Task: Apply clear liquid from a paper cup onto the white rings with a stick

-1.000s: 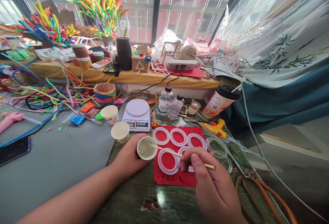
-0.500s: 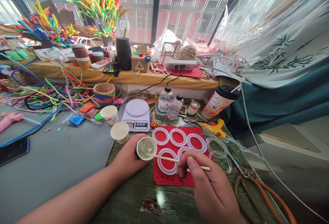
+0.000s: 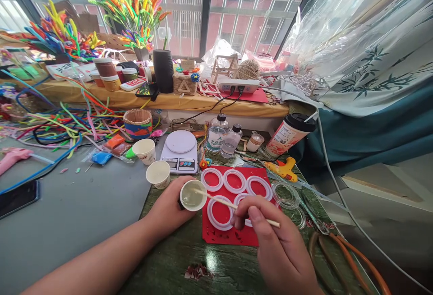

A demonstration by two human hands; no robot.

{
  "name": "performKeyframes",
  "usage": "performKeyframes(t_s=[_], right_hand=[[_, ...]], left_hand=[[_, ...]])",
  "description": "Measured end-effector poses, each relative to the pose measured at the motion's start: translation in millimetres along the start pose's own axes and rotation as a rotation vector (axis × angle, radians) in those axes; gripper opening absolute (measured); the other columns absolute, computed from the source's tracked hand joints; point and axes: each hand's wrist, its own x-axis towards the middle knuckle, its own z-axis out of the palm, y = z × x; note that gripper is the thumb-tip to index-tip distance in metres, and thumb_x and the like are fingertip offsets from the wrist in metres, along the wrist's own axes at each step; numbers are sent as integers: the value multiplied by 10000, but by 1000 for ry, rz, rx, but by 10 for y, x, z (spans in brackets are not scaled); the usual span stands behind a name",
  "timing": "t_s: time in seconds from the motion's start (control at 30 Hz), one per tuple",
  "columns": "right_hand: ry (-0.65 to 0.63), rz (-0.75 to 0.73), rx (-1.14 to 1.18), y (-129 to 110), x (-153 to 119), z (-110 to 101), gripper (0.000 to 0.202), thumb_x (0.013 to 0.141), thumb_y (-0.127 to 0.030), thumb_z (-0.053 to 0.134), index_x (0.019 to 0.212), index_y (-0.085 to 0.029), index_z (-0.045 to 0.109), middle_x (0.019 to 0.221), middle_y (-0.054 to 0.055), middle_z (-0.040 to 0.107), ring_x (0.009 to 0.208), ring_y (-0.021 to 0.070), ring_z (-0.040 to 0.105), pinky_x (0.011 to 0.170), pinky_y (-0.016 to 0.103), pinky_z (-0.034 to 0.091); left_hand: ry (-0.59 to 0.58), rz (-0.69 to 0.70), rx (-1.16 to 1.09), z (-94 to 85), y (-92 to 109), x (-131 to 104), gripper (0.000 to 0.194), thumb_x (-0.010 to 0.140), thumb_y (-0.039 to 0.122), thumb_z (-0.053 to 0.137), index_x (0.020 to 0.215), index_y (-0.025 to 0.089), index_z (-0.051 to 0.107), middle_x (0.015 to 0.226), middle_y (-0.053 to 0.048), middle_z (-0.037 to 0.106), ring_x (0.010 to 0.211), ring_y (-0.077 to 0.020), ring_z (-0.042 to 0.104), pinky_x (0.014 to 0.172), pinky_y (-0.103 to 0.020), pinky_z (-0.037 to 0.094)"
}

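Observation:
My left hand (image 3: 174, 200) is wrapped round a paper cup (image 3: 183, 205) that holds a clear, slightly greenish liquid (image 3: 192, 199). Between the thumb and fingers of my right hand (image 3: 270, 232) is a thin wooden stick (image 3: 219, 201), its far end dipped into the liquid. Beside the cup, several white ring moulds (image 3: 212, 180) lie on a red sheet (image 3: 230, 238); my right hand covers part of them. Two other paper cups, one nearer (image 3: 158, 175) and one farther (image 3: 145, 150), stand to the left of the held cup.
Behind the cups is a white kitchen scale (image 3: 181, 144), with a labelled bottle (image 3: 216, 135) and a smaller bottle (image 3: 232, 141) alongside. Clear rings (image 3: 286, 195), a yellow glue gun (image 3: 283, 169) and orange-handled pliers (image 3: 352, 254) lie right. A tilted drink cup (image 3: 287, 132) stands behind.
The stick's dipped end has shifted toward the far side of the cup, and my right hand has moved very slightly right. My left hand and the cup stay almost where they were.

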Motion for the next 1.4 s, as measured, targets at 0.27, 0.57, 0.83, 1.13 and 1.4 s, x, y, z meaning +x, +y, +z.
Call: performKeyframes(t_s=[0.27,0.57,0.83,1.13,1.4], right_hand=[[-19,-21,-2,29,-2,-17,376,1174,-373,483,894,-240,697,729,2,684,680,173,650,642,247,521],[15,20,69,42,-3,-26,364,1177,-410,506,939,-240,724,770,5,698,722,167,660,675,237,533],[49,23,65,89,0,-39,369,1178,-411,498,935,-231,709,775,13,686,717,174,649,658,244,530],[-73,-10,-6,28,5,-40,370,1171,-406,488,929,-237,710,784,14,690,726,182,659,677,260,532],[-25,34,8,59,-3,-29,398,1171,-422,481,897,-231,698,748,15,676,702,185,651,655,265,524]], left_hand=[[-4,-15,-12,0,-5,-1,423,885,266,793,1284,241,657,1313,-96,766,1195,-311,735,1065,-460,595],[2,6,1,-4,10,13,415,877,239,779,1275,249,662,1288,-84,776,1173,-302,747,1043,-449,604],[11,-6,2,-4,14,16,396,874,244,774,1256,247,670,1285,-82,776,1169,-298,746,1033,-438,605],[22,-23,3,0,7,22,419,861,237,770,1266,244,662,1269,-87,780,1151,-298,749,1028,-447,608],[34,-6,6,-3,32,24,400,858,234,773,1246,259,675,1242,-66,791,1127,-290,762,1008,-432,622]])
